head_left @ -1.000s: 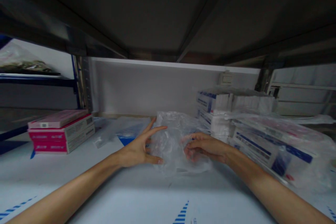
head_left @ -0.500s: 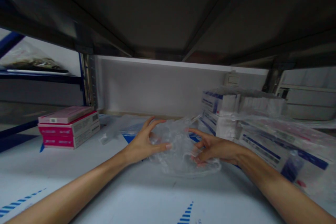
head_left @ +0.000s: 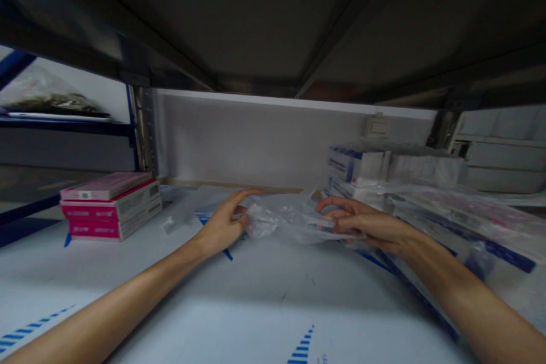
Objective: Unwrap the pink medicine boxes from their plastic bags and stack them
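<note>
A crumpled clear plastic bag (head_left: pixel 285 219) lies low over the pale shelf surface, stretched sideways between my two hands. My left hand (head_left: pixel 224 224) grips its left end, with thumb and bent fingers at the plastic and the index finger reaching along the far edge. At the right end, the curled fingers of my right hand (head_left: pixel 362 222) are closed on the bag, and loose film trails below them. The right wrist is close to the stacked white-and-blue boxes (head_left: pixel 360 168).
Pink-and-white boxes (head_left: pixel 111 205) are stacked on the left. Another piece of clear plastic (head_left: pixel 181 210) rests behind my left hand. Film-wrapped boxes (head_left: pixel 469 210) line the right side. A dark upper shelf (head_left: pixel 256 23) hangs low overhead, and a white wall (head_left: pixel 256 142) closes the back.
The bag has gone from puffed up to flatter and wider, and its near edge has moved back. My left hand has shifted slightly left, my right hand slightly right.
</note>
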Demonstrator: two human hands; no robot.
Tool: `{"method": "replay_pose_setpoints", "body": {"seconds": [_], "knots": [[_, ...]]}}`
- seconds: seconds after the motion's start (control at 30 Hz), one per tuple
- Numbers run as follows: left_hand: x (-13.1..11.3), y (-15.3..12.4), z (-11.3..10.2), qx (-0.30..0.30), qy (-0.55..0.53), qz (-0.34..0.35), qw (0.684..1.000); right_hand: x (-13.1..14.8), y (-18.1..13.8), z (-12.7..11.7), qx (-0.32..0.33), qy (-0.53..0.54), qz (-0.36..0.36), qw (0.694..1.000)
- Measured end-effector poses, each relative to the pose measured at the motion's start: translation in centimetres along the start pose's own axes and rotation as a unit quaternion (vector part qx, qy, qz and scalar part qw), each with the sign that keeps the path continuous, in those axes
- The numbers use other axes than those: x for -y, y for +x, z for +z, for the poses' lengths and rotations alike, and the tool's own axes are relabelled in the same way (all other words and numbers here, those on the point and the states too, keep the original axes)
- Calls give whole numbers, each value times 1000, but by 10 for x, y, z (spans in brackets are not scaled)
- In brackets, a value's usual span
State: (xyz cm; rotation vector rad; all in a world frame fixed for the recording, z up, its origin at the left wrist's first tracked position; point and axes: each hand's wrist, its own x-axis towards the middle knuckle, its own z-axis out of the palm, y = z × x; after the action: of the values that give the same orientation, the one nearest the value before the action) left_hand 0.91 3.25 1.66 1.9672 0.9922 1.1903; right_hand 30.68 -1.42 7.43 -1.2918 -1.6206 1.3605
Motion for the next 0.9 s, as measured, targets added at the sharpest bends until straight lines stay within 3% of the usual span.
{"method": "replay_pose_setpoints", "body": {"seconds": [0.17, 0.33, 0.4, 0.5, 0.57, 0.63, 0.73, 0.8, 0.9], "knots": [[-5, 6, -4, -84, -18, -30, 996, -2, -4, 1, 95, -72, 0, 993], [-19, 3, -7, -67, -42, -40, 996, -6, -7, 1, 245, -175, 45, 953], [-25, 1, -6, -56, -62, -52, 995, -6, -6, 1, 225, -174, 30, 958], [-30, -1, -4, -50, -81, -73, 993, -5, -2, 2, 140, -174, -36, 974], [-31, -1, -3, -37, -75, -123, 989, -6, 4, 4, 77, -187, -98, 974], [-30, -1, -2, -6, -32, -170, 985, -11, 11, 6, -10, -219, -166, 961], [-24, -4, -1, 25, 98, -133, 986, -26, 21, 12, -110, -317, -244, 910], [-19, -6, 1, 44, 153, -77, 984, -39, 25, 17, -104, -363, -252, 891], [-12, -9, 3, 101, 167, -41, 980, -52, 26, 23, -32, -365, -210, 906]]}}
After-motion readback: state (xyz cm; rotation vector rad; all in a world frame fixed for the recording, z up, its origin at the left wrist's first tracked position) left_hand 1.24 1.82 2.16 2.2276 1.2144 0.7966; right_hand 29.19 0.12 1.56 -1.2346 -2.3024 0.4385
